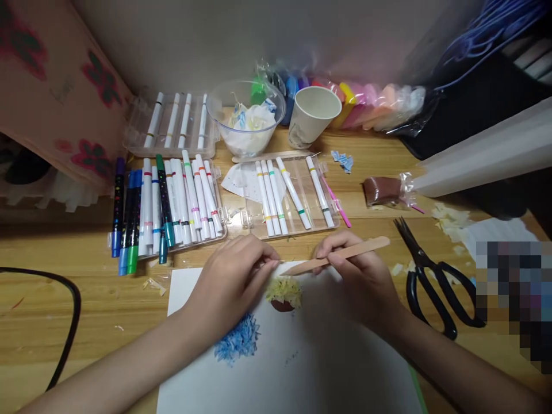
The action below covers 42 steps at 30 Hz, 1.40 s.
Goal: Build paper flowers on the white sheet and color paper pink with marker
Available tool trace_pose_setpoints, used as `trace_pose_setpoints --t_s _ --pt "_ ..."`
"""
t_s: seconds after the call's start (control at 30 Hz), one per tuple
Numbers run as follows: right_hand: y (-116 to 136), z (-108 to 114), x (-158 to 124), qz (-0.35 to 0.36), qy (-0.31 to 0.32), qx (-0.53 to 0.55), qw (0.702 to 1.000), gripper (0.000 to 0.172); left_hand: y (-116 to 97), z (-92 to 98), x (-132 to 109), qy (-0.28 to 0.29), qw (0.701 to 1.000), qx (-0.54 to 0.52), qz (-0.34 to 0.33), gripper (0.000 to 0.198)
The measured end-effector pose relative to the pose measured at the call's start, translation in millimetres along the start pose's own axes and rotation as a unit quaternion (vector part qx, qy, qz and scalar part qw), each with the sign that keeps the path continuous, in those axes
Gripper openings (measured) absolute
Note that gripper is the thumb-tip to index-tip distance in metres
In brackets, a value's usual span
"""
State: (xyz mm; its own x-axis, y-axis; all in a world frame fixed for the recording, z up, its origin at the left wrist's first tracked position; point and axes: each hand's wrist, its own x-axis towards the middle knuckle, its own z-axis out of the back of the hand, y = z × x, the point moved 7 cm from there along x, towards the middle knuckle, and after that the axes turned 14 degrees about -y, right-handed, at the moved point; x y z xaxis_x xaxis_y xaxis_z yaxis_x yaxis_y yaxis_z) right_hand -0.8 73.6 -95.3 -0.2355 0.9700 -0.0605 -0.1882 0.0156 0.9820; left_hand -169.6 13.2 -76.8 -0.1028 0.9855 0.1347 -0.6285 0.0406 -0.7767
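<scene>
The right hand (357, 279) has its thumb and fingers clamped around a flat, pale wooden stick (366, 246), its broad rounded end pointing up and to the right, its other end reaching toward the left hand. Just below that far end sits a small tuft of shredded yellow paper (283, 290), with a dark brown curved patch (283, 306) peeking out under it. The left hand (235, 276) is just left of the tuft, thumb and forefinger drawn close together; whether they pinch anything is hard to tell, as the fingertips are small and partly hidden. Both tuft and patch are on a large white sheet of paper (345, 374), and the forearms cross its sides. Down and left of the stick, near the left wrist, is a bigger, rounded cluster of blue paper shreds (238, 340).

Right of the gripping hand lie black-handled scissors (420, 257), blades parted slightly and pointing away. Beyond the grip is an open clear plastic case (302, 175) with white markers in it; further left, more markers (176, 201) lie bunched together (some black and speckled). Farther out stand a clear plastic bowl (222, 123) of crumpled scraps and a white paper cup (304, 123).
</scene>
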Motion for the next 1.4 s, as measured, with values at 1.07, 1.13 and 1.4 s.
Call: trace_pose_setpoints --t_s 1.07,1.13,1.4 --pt "7 6 -7 0.083 0.019 0.127 0.988 0.014 3 2.0 2 -0.013 0.995 -0.089 0.047 0.011" --pt "7 4 -7 0.080 0.025 0.116 0.990 0.014 4 2.5 2 -0.018 0.995 -0.089 0.050 0.010" --pt "9 8 -4 0.106 -0.030 0.176 0.978 0.011 2 5.0 3 -0.046 0.992 -0.110 0.042 0.009"
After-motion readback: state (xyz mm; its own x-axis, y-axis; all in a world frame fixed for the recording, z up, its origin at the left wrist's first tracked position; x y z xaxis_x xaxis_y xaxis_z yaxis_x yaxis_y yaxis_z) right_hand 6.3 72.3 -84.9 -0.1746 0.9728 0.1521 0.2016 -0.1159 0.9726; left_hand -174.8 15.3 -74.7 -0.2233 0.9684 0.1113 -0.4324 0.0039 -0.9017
